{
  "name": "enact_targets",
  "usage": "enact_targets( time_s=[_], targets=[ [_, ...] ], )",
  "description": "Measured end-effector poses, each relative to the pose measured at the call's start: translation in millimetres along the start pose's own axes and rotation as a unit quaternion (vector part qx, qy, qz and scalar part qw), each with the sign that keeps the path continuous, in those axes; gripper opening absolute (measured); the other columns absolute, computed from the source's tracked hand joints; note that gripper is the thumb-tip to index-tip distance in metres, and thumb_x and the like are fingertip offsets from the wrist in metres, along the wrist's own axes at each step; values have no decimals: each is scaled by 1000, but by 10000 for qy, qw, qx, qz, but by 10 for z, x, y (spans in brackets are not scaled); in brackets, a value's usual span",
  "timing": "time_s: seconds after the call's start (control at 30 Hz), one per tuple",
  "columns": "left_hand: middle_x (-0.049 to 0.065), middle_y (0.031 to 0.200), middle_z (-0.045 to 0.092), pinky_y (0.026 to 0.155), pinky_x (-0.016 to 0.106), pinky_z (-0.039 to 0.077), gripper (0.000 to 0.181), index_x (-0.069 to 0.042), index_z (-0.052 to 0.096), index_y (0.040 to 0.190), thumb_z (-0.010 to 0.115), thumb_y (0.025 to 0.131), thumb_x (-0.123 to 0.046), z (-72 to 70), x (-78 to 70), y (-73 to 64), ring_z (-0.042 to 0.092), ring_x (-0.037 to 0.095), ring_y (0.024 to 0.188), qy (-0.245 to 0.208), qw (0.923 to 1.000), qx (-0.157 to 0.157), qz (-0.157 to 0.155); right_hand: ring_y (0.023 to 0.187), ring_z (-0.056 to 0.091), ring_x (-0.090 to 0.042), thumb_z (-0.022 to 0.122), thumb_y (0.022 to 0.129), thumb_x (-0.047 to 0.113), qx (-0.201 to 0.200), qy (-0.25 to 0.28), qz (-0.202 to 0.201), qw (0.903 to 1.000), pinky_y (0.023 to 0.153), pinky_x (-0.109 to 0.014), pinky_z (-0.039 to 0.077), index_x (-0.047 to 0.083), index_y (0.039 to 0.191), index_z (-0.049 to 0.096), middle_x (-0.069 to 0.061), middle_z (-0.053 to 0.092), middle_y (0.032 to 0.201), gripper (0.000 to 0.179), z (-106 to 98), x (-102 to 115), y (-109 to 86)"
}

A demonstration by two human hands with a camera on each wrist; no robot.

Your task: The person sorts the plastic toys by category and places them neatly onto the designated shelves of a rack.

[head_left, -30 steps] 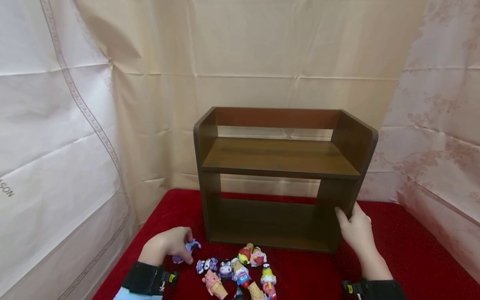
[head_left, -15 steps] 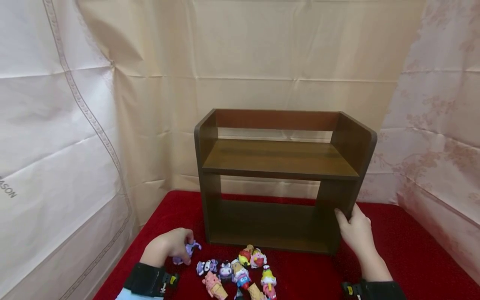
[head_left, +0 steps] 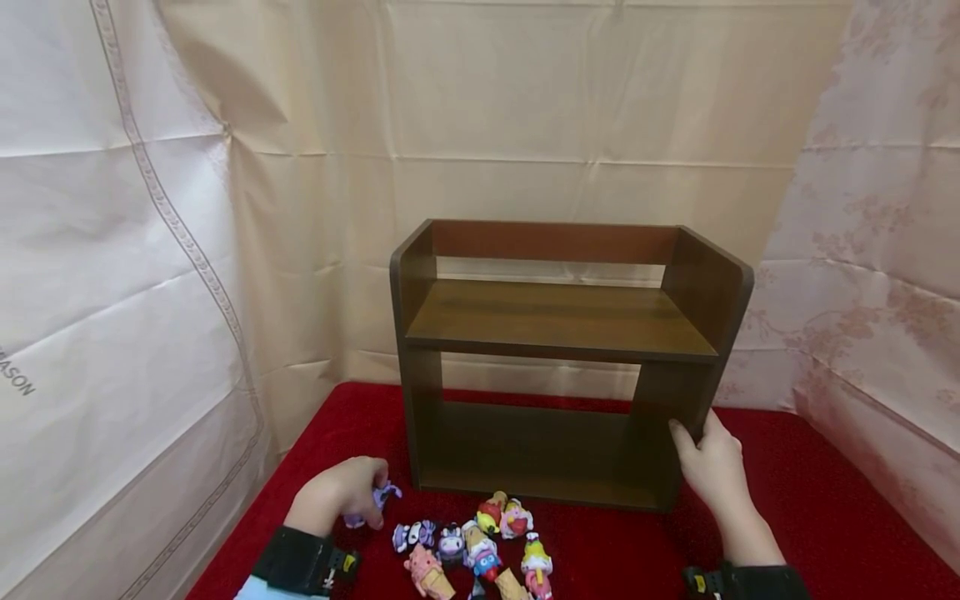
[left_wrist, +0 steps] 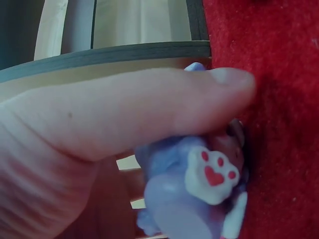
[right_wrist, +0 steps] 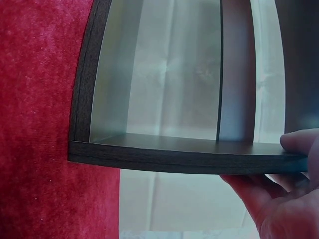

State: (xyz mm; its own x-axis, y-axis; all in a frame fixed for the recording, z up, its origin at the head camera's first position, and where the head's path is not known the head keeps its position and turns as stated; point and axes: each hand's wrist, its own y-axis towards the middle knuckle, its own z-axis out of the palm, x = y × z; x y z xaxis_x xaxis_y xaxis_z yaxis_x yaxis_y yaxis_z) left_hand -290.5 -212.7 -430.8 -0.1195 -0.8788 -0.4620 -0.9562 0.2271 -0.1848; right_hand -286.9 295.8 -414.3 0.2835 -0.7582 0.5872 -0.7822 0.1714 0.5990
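My left hand (head_left: 341, 493) grips a purple toy figurine (left_wrist: 182, 199) low over the red cloth, left of the shelf's front corner. In the left wrist view the thumb lies across the figurine, and a white paw with red pads shows below it. My right hand (head_left: 712, 462) holds the right side panel of a dark brown two-tier wooden shelf (head_left: 555, 317), thumb on the inner face and fingers around the outside. Right of the left hand lie several small figurines, among them a purple-and-white one (head_left: 414, 534) and a pink one on a cone (head_left: 428, 572).
A red plush cloth (head_left: 600, 550) covers the table under the shelf. Behind hangs a beige curtain (head_left: 510, 108), with a white sheet (head_left: 97, 292) at the left and a floral one (head_left: 885, 275) at the right. More cone figurines (head_left: 480, 550) lie before the shelf.
Both hands keep their places and holds. The whole scene sits slightly lower in the head view than a second ago; the figurines and shelf otherwise look the same.
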Motion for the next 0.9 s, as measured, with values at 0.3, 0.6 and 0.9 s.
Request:
enact_targets(
  time_s=[0.3, 0.6, 0.9],
  targets=[
    [2, 80, 60, 59, 36, 52, 31, -13, 67, 91, 89, 71, -8, -53, 79, 7, 58, 19, 69, -125, 9992, -328, 213, 96, 67, -51, 59, 102, 14, 114, 28, 72, 9999, 72, -60, 56, -5, 125, 56, -35, 66, 112, 30, -11, 4, -12],
    [0, 84, 63, 66, 37, 55, 31, -15, 69, 96, 90, 73, -12, -212, 164, -17, 58, 18, 73, -482, 9946, -802, 457, 98, 66, -52, 59, 102, 14, 135, 9, 81, 9999, 73, -61, 55, -5, 125, 55, -35, 66, 113, 31, -10, 4, -17],
    [0, 89, 66, 63, 31, 57, 32, -12, 68, 103, 88, 77, -14, -317, 138, -30, 61, 16, 70, -988, 9834, -1219, 910, 96, 67, -52, 59, 102, 14, 97, 23, 90, 9999, 72, -60, 55, -5, 123, 55, -35, 66, 111, 29, -10, 15, -21]
  ],
)
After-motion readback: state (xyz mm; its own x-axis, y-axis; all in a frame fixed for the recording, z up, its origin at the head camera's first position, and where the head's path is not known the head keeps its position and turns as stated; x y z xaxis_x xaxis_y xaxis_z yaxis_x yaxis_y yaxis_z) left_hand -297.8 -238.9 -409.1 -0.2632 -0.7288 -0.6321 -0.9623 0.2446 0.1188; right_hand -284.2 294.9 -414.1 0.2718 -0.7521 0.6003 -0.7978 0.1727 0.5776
